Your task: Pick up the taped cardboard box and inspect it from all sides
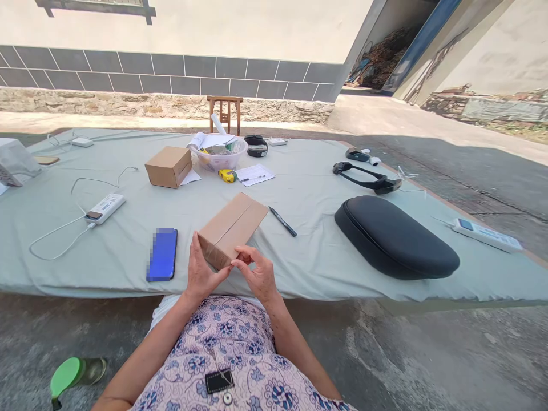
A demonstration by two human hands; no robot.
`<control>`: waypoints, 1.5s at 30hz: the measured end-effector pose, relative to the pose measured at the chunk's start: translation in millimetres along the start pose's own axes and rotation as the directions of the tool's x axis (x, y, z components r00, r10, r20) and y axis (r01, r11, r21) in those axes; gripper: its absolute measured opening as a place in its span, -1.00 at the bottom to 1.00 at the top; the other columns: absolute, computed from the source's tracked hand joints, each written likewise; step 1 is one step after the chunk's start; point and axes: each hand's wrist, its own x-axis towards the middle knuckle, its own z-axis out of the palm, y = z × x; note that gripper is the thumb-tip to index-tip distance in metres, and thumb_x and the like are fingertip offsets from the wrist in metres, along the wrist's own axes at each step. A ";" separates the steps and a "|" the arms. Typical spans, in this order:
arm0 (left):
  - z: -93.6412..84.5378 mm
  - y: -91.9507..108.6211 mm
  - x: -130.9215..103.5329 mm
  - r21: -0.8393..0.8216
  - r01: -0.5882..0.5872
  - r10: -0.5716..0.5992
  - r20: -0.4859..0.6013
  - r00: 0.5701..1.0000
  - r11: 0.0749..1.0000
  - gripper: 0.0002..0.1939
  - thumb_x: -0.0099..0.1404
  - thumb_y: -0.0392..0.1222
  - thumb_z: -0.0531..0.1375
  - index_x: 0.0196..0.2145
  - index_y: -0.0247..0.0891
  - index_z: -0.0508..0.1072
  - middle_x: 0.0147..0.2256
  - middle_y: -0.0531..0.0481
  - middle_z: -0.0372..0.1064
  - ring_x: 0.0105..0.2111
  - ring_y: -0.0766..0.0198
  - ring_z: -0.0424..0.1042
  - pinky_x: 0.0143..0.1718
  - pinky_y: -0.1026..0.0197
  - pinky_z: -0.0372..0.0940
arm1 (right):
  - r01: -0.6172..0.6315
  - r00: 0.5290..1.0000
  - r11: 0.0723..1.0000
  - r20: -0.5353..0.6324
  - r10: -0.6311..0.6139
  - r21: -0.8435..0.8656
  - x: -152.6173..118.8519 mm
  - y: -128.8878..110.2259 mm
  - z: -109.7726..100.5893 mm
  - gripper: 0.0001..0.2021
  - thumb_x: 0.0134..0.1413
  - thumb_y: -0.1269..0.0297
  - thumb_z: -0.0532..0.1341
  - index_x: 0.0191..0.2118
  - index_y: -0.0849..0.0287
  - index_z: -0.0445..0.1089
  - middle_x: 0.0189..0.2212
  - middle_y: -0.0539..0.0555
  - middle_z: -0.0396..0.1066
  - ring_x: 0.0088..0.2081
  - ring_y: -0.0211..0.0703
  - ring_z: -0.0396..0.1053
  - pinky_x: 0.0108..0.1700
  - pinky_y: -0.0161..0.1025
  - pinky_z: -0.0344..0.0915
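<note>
A closed brown cardboard box lies at the table's near edge, turned at an angle, with a seam running along its top. My left hand grips its near left corner, fingers up the side and thumb along the lower front. At the near right corner, my right hand pinches the box's edge between thumb and fingers. Clear tape seems to shine on the end facing me. A black marker rests just right of the box, and a phone with a blue screen lies to its left.
Farther back are a second cardboard box, a yellow tape measure, a plastic basket and a paper with a pen. On the right sit a black case and a black headset. A white power bank trails cables at left.
</note>
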 end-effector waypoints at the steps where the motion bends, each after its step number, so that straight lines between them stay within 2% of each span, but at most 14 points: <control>1: -0.3 -0.3 -0.6 0.000 -0.012 0.012 0.006 1.000 1.000 0.32 0.03 0.11 0.42 0.43 -0.30 -0.35 0.34 -0.52 -0.01 0.35 -0.26 0.08 0.26 -0.26 0.17 | -0.006 1.000 1.000 -0.001 0.006 0.002 0.7 1.2 -2.6 -0.70 0.16 0.00 0.31 -0.11 0.07 0.49 -0.46 -0.02 0.54 -0.43 -0.22 0.47 -0.32 -0.29 0.47; 4: -1.7 -1.0 -2.4 -0.034 -0.020 0.022 0.046 0.999 0.999 0.32 0.03 0.04 0.43 0.44 -0.25 -0.37 0.35 -0.47 0.00 0.35 -0.23 0.10 0.26 -0.24 0.17 | -0.051 0.998 0.999 -0.021 0.051 0.004 3.5 7.1 -11.6 -0.64 0.14 -0.05 0.30 -0.07 0.08 0.51 -0.50 -0.04 0.49 -0.46 -0.23 0.43 -0.35 -0.29 0.45; 10: -8.1 -3.2 -1.9 -0.146 -0.014 0.035 0.143 0.989 0.989 0.28 0.05 -0.03 0.41 0.45 -0.18 -0.37 0.40 -0.40 -0.09 0.38 -0.22 0.03 0.31 -0.23 0.09 | -0.207 0.964 0.977 -0.180 0.196 -0.042 11.3 19.8 -36.9 -0.60 0.15 -0.07 0.26 -0.04 0.08 0.53 -0.53 -0.05 0.45 -0.52 -0.23 0.38 -0.38 -0.24 0.43; 14: -13.5 -6.7 1.0 -0.211 -0.056 0.095 0.178 0.979 0.976 0.18 0.10 -0.03 0.36 0.45 -0.19 -0.30 0.42 -0.36 -0.15 0.40 -0.21 -0.03 0.34 -0.21 0.04 | -0.283 0.906 0.957 -0.343 0.246 -0.059 13.7 26.9 -54.8 -0.58 0.16 -0.07 0.23 -0.04 0.13 0.52 -0.56 -0.06 0.40 -0.53 -0.24 0.36 -0.39 -0.25 0.40; 18: -15.0 -10.7 2.3 -0.310 -0.026 0.093 0.204 0.975 0.950 0.08 0.15 0.04 0.31 0.44 -0.17 -0.20 0.43 -0.30 -0.15 0.41 -0.19 -0.06 0.35 -0.18 0.01 | -0.363 0.828 0.931 -0.474 0.300 -0.043 13.1 33.6 -66.6 -0.44 0.13 -0.10 0.23 0.11 0.20 0.41 -0.60 -0.11 0.36 -0.56 -0.25 0.31 -0.42 -0.27 0.34; 20: -14.3 -11.8 2.8 -0.357 0.021 0.055 0.202 0.978 0.934 0.04 0.18 0.12 0.27 0.44 -0.15 -0.17 0.42 -0.29 -0.12 0.40 -0.18 -0.03 0.33 -0.16 0.06 | -0.405 0.799 0.914 -0.493 0.345 -0.016 12.7 35.8 -68.3 -0.44 0.10 -0.14 0.22 0.04 0.22 0.43 -0.59 -0.09 0.38 -0.56 -0.24 0.31 -0.43 -0.27 0.33; 23: -14.5 -10.8 5.3 -0.379 0.041 0.017 0.146 0.989 0.924 -0.04 0.21 0.25 0.22 0.41 -0.15 -0.06 0.38 -0.31 0.01 0.35 -0.18 0.07 0.26 -0.16 0.15 | -0.438 0.792 0.899 -0.463 0.397 0.020 12.5 37.6 -66.1 -0.50 0.07 -0.21 0.20 -0.24 0.20 0.46 -0.57 -0.04 0.40 -0.53 -0.23 0.33 -0.44 -0.27 0.32; 26: -19.0 -5.7 10.5 -0.335 -0.020 0.045 0.067 0.997 0.942 -0.10 0.19 0.30 0.23 0.34 -0.17 0.09 0.34 -0.34 0.04 0.34 -0.18 0.08 0.23 -0.15 0.19 | -0.453 0.788 0.891 -0.452 0.418 0.035 12.0 38.7 -62.3 -0.50 0.07 -0.25 0.18 -0.33 0.18 0.42 -0.56 -0.03 0.41 -0.54 -0.22 0.35 -0.43 -0.25 0.34; 28: -24.0 -0.7 14.3 -0.290 -0.071 0.092 0.061 0.994 0.954 -0.13 0.18 0.29 0.25 0.31 -0.16 0.14 0.35 -0.33 0.01 0.37 -0.18 0.03 0.25 -0.16 0.18 | -0.462 0.782 0.886 -0.450 0.431 0.046 11.0 40.1 -61.2 -0.51 0.08 -0.26 0.18 -0.33 0.16 0.38 -0.55 -0.03 0.41 -0.55 -0.22 0.36 -0.42 -0.24 0.35; 32: -31.4 7.3 17.7 -0.196 -0.136 0.169 0.164 0.972 0.971 -0.10 0.20 0.21 0.28 0.37 -0.11 0.05 0.40 -0.30 -0.10 0.42 -0.18 -0.09 0.33 -0.21 0.06 | -0.469 0.789 0.881 -0.416 0.452 0.067 7.0 46.9 -61.9 -0.51 0.10 -0.28 0.15 -0.33 0.13 0.33 -0.53 -0.03 0.43 -0.54 -0.22 0.38 -0.41 -0.24 0.36; 35: -32.9 9.8 16.9 -0.132 -0.126 0.156 0.241 0.958 0.983 -0.05 0.21 0.15 0.29 0.41 -0.07 -0.04 0.43 -0.27 -0.21 0.43 -0.20 -0.15 0.34 -0.24 0.02 | -0.477 0.789 0.875 -0.399 0.467 0.082 3.3 54.9 -60.5 -0.47 0.09 -0.32 0.12 -0.34 0.13 0.31 -0.53 -0.04 0.43 -0.54 -0.22 0.38 -0.41 -0.25 0.36; 38: -37.1 13.1 19.1 -0.055 -0.112 0.122 0.235 0.964 0.992 -0.05 0.19 0.12 0.31 0.41 -0.05 0.00 0.41 -0.25 -0.13 0.41 -0.21 -0.08 0.31 -0.23 0.06 | -0.482 0.798 0.870 -0.358 0.485 0.103 1.7 62.4 -57.2 -0.47 0.10 -0.31 0.10 -0.33 0.15 0.33 -0.52 -0.02 0.44 -0.54 -0.23 0.39 -0.40 -0.25 0.36; 42: -55.0 27.0 33.5 0.082 -0.240 0.230 0.120 0.966 0.967 -0.10 0.11 0.12 0.37 0.34 -0.06 0.18 0.37 -0.25 0.01 0.35 -0.26 0.08 0.28 -0.22 0.08 | -0.489 0.800 0.870 -0.362 0.477 0.066 4.3 62.8 -54.9 -0.49 0.08 -0.22 0.19 -0.17 0.20 0.41 -0.36 0.09 0.51 -0.42 -0.17 0.45 -0.31 -0.19 0.41; 45: -69.4 44.0 49.8 0.167 -0.367 0.353 0.109 0.929 0.915 -0.13 0.06 0.13 0.40 0.29 -0.06 0.28 0.36 -0.26 0.04 0.31 -0.28 0.13 0.27 -0.23 0.05 | -0.384 0.830 0.923 -0.431 0.353 0.015 7.3 48.1 -54.8 -0.48 0.13 -0.14 0.19 0.02 0.19 0.37 -0.14 0.21 0.51 -0.19 -0.07 0.49 -0.19 -0.12 0.44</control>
